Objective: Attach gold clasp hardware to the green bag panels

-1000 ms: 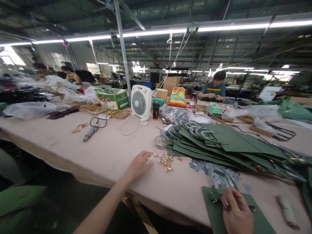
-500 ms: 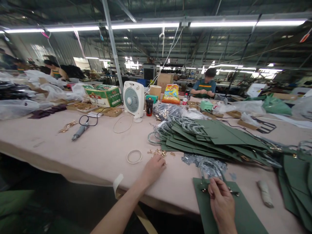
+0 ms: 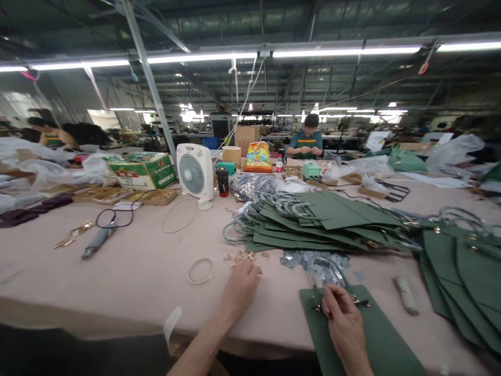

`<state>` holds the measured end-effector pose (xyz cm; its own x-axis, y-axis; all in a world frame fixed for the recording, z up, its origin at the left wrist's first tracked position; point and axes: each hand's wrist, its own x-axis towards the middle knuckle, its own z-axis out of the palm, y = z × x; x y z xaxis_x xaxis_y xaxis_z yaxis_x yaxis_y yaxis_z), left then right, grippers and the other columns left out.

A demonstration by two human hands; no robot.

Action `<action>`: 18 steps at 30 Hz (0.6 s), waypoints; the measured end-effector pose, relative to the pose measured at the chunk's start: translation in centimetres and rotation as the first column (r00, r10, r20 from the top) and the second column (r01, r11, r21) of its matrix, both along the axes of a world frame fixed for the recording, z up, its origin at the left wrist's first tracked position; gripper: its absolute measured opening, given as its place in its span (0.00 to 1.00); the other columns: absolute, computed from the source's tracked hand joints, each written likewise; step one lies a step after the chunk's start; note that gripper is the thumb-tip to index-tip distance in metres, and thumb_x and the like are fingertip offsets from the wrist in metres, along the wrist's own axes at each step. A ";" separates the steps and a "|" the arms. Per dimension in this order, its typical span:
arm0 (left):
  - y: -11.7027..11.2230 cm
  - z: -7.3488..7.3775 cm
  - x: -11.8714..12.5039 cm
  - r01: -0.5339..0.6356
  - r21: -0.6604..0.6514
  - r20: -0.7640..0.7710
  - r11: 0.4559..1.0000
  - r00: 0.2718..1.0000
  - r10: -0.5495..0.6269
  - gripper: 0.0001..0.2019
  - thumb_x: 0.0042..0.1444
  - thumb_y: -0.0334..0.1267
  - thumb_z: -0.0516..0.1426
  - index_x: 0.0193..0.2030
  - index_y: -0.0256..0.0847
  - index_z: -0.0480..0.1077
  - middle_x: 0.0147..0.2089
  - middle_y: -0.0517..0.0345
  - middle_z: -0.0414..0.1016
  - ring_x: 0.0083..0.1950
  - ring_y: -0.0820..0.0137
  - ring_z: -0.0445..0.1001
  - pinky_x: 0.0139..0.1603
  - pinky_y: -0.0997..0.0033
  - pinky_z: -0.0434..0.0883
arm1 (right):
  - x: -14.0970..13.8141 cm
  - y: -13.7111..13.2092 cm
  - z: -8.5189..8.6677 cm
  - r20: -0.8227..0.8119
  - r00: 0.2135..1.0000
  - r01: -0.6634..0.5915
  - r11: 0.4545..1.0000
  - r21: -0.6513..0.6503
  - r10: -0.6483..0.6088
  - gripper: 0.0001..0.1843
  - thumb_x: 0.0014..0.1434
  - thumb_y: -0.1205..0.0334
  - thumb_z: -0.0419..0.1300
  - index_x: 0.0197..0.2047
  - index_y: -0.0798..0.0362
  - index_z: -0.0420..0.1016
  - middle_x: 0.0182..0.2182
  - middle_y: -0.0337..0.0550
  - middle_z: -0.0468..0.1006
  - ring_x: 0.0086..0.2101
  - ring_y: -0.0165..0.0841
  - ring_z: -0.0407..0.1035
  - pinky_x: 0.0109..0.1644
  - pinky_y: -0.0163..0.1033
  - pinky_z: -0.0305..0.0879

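My left hand [image 3: 239, 284] rests palm down on the pink table [image 3: 129, 261], its fingertips curled among a small heap of gold metal fittings [image 3: 240, 256]. What the fingers grip is hidden. My right hand [image 3: 340, 318] lies on a flat green bag [image 3: 376, 339] in front of me, with fingers pinched on a small metal piece [image 3: 358, 302] at the bag's top edge. The bag's wrapped handle [image 3: 323, 266] arches just beyond that hand. A white ring [image 3: 201, 270] lies on the table left of my left hand.
A big fanned pile of green bags [image 3: 321, 219] fills the middle, with more green bags [image 3: 462, 271] at the right. Behind it stand a white fan [image 3: 194, 175], a green box [image 3: 141, 170] and a snack bag [image 3: 258, 156]. A grey tool [image 3: 96, 244] lies left. A person [image 3: 309, 141] sits opposite.
My left hand slid right from the bare table onto the gold fittings and curled there. My right hand stayed on the green bag. The view swung right and down.
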<state>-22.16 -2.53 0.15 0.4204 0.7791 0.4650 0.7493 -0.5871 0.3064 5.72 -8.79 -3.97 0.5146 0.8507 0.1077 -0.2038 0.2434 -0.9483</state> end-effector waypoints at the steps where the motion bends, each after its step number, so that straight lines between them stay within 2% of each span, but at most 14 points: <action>1: -0.2 0.4 0.9 0.026 -0.006 0.075 1.000 0.997 -0.025 0.10 0.69 0.30 0.50 0.46 0.43 0.72 0.44 0.51 0.71 0.48 0.60 0.71 0.51 0.56 0.72 | 0.0 0.0 0.1 -0.021 1.000 -0.004 1.000 0.009 0.004 0.23 0.51 0.45 0.75 0.43 0.50 0.80 0.23 0.33 0.69 0.24 0.28 0.59 0.27 0.36 0.56; 3: -0.5 0.9 3.4 0.091 -0.043 0.262 0.995 0.962 -0.076 0.10 0.71 0.33 0.50 0.45 0.43 0.73 0.43 0.52 0.70 0.47 0.62 0.72 0.51 0.58 0.72 | -0.1 0.0 0.5 -0.069 0.998 -0.003 0.999 0.034 0.005 0.21 0.53 0.46 0.75 0.43 0.49 0.80 0.24 0.33 0.70 0.24 0.27 0.59 0.28 0.35 0.56; 5: -0.8 1.0 6.3 0.178 -0.108 0.451 0.978 0.885 -0.111 0.10 0.71 0.37 0.51 0.44 0.44 0.74 0.43 0.52 0.70 0.47 0.63 0.73 0.51 0.60 0.73 | 0.0 0.2 0.8 -0.129 0.992 0.018 0.998 0.068 -0.010 0.19 0.54 0.47 0.75 0.42 0.49 0.80 0.29 0.35 0.74 0.25 0.25 0.59 0.28 0.34 0.57; 9: -1.0 -0.3 12.3 0.367 -0.252 0.706 0.895 0.703 -0.089 0.10 0.68 0.42 0.56 0.45 0.45 0.80 0.48 0.50 0.73 0.51 0.62 0.75 0.47 0.65 0.77 | 0.6 0.6 1.0 -0.267 0.963 0.071 0.990 0.120 -0.037 0.18 0.51 0.48 0.76 0.39 0.49 0.81 0.41 0.40 0.78 0.29 0.26 0.64 0.34 0.35 0.66; 11: -1.0 -1.2 14.4 0.449 -0.300 0.767 0.842 0.638 -0.067 0.11 0.66 0.42 0.58 0.47 0.44 0.81 0.51 0.49 0.76 0.52 0.62 0.77 0.47 0.65 0.78 | 0.9 0.6 0.7 -0.321 0.946 0.087 0.990 0.112 -0.047 0.18 0.51 0.48 0.77 0.40 0.48 0.82 0.44 0.41 0.80 0.35 0.29 0.70 0.42 0.37 0.71; 13: -0.9 -1.9 15.7 0.494 -0.332 0.786 0.804 0.615 -0.053 0.12 0.65 0.42 0.58 0.49 0.44 0.81 0.51 0.49 0.79 0.51 0.62 0.78 0.50 0.64 0.78 | 1.2 0.6 0.4 -0.356 0.933 0.085 0.992 0.098 -0.045 0.18 0.51 0.48 0.76 0.40 0.48 0.83 0.48 0.42 0.81 0.43 0.34 0.73 0.50 0.41 0.72; 15: -0.9 -2.4 16.2 0.501 -0.371 0.785 0.782 0.619 -0.024 0.12 0.65 0.42 0.59 0.50 0.43 0.81 0.48 0.51 0.82 0.47 0.64 0.80 0.50 0.64 0.79 | 1.4 0.6 0.1 -0.360 0.933 0.055 0.995 0.086 -0.021 0.17 0.52 0.48 0.76 0.40 0.47 0.83 0.51 0.43 0.81 0.49 0.38 0.74 0.56 0.44 0.71; 18: -1.2 -2.6 16.2 0.502 -0.407 0.794 0.763 0.607 0.023 0.12 0.65 0.42 0.59 0.49 0.42 0.80 0.46 0.53 0.84 0.43 0.65 0.82 0.49 0.66 0.80 | 1.3 0.6 -0.1 -0.318 0.947 -0.026 0.997 0.067 0.046 0.15 0.54 0.49 0.74 0.40 0.47 0.84 0.52 0.44 0.82 0.53 0.41 0.73 0.62 0.48 0.68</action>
<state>-5.97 -3.70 -2.47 0.3605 0.9047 0.2270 -0.0283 -0.2326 0.9722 7.06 -8.16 -4.04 0.4998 0.8661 -0.0050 -0.5032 0.2856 -0.8156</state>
